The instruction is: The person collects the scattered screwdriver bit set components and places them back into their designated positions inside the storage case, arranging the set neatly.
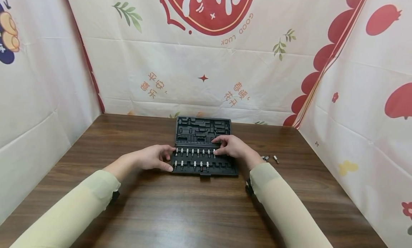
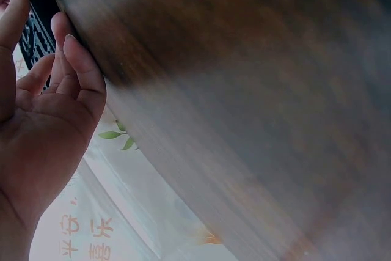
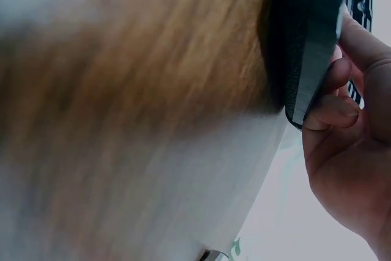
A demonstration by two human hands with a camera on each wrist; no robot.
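Black case: it lay open on the bench (image 1: 180, 212), between the two hands, lid (image 1: 203, 129) on the far side; one black case (image 1: 225, 171).
Left hand: the left hand (image 1: 148, 157) touched the case's left edge, thumb near the front corner, fingers farther back, a wide gap between them.
Right hand: the right hand (image 1: 236, 147) reached over the case's right part, thumb touching the last bit of the back row, index finger apart from it, toward the lid.
Back-row bits: eight back-row bits (image 1: 192, 152), the rightmost partly covered by the thumb.
Front-row bits: five front-row bits (image 1: 194, 165), two left, three further right.
Loose bits: one single loose bit (image 1: 275, 159) beyond the right wrist; beside it a small cluster (image 1: 265, 157), partly hidden, its count unclear.
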